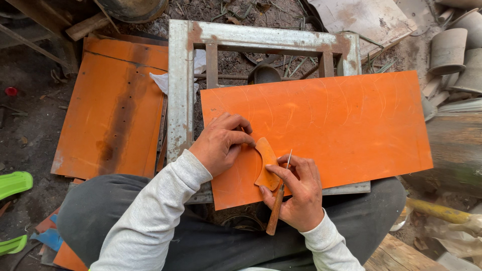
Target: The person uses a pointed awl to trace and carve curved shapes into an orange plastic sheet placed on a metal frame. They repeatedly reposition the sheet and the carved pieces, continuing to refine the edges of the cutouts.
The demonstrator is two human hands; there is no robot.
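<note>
Pressing down w/ fingers curled, the left hand [219, 144] pins a small curved orange piece [266, 163] flat against a big orange sheet [326, 125]. The right hand [297, 193] is closed around a scriber w/ a wooden handle [277, 200]; its thin metal tip points up, just beside the curved piece's right edge, and the thumb touches the piece's lower end. The curved piece sits near the sheet's lower left part, between both hands.

The orange sheet lies across a rusty metal frame [181, 90], overhanging it to the right. Faint curved scratch lines show on the sheet's surface. The frame stands on bare dirt ground [30, 135] w/ scrap underneath; a dark round metal part [264, 74] shows through its opening.

Left of the frame, a second orange sheet [110, 110] w/ a dark stain down the middle rests on the ground, more orange pieces under it. A white rag [161, 80] sits between that sheet and the frame. Grey cylinders [449, 50] are stacked at upper right, well apart from the hands. Green plastic bits [15, 183] lie at far left. The person wears a light grey long-sleeve top [150, 221] and dark trousers [100, 200], seated close to the frame. A yellowish stick [437, 211] lies at lower right.
</note>
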